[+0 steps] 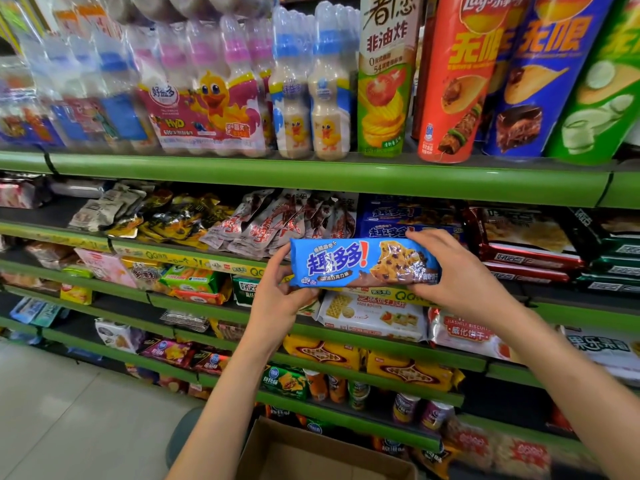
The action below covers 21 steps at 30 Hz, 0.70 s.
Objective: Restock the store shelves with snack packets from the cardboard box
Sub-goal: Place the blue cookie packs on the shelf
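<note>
I hold a blue cookie packet (363, 263) level in front of the green shelves (311, 174), my left hand (277, 292) curled round its left end with the thumb on the front, my right hand (453, 271) gripping its right end, fingers over the top edge. The packet hangs just before the second shelf, close to a stack of matching blue packets (401, 220) lying there, red-and-white pouches (273, 223) to their left. Above stand duck-printed drink bottles (311, 95) and tall crisp tubes (460, 81). Below me sits the open cardboard box (311, 452); what it holds, I can't quite make out.
</note>
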### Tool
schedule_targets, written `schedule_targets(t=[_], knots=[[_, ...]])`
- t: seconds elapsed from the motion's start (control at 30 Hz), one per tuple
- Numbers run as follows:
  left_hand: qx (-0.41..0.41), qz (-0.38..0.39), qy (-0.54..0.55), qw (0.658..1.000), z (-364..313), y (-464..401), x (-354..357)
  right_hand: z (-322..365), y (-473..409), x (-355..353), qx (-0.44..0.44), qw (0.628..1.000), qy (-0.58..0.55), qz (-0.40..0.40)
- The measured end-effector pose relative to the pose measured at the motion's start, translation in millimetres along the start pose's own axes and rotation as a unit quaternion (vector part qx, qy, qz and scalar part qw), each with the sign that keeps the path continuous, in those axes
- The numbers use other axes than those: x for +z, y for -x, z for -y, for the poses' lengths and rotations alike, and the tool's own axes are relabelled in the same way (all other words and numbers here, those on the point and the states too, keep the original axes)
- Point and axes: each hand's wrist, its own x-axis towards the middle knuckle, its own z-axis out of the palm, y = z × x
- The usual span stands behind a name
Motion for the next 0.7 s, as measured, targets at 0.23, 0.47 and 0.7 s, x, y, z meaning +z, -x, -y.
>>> schedule_targets(t=[0.23,0.47,0.7], knots=[[-0.038,0.020,-0.052,0.998,7,-6,10,-7,8,-2,0.025,0.999,-0.035,-0.015],[-0.043,0.091,-0.170,0.980,-4,-29,52,-25,10,-14,0.084,0.996,0.009,-0.038],[-0.016,0.169,-0.340,0.925,-10,-61,82,-41,15,-13,0.123,0.985,0.123,-0.003]])
